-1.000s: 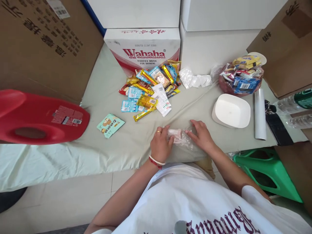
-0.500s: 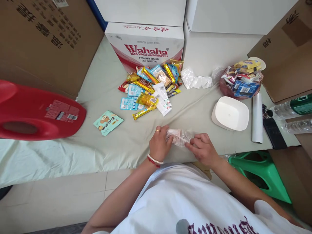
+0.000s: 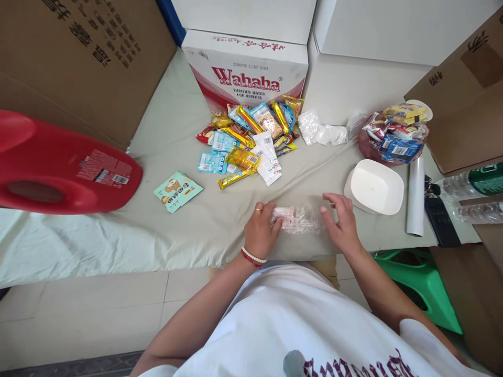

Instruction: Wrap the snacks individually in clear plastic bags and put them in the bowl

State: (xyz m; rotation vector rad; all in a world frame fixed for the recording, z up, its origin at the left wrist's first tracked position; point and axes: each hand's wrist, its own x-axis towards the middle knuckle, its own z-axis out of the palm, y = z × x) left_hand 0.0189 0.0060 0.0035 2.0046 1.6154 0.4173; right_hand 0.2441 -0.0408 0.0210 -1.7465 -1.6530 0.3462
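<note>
A crinkled clear plastic bag (image 3: pixel 304 220) with something pale pink inside lies near the table's front edge; its exact contents cannot be made out. My left hand (image 3: pixel 262 228) is closed on the bag's left end, thumb on top. Just right of the bag, my right hand (image 3: pixel 341 222) is raised with thumb and fingers apart, holding nothing. Beyond my hands is a heap of wrapped snacks (image 3: pixel 239 156), with white sachets (image 3: pixel 267 157) at its right side. A mint-green packet (image 3: pixel 178 191) lies by itself to the left. The white plastic bowl (image 3: pixel 376 187) stands right of my right hand.
A red jug (image 3: pixel 106 173) lies at the left. Behind the snacks stands a Wahaha carton (image 3: pixel 251 68). At the right are a filled snack basket (image 3: pixel 365 144), a white roll (image 3: pixel 415 199), a dark phone-like object (image 3: pixel 442 222) and clear bottles (image 3: pixel 456 186). A green stool (image 3: pixel 440 293) is below.
My right hand has let go of the bag's right end and moved right, its fingers spreading. My left hand keeps its hold. The view has shifted slightly.
</note>
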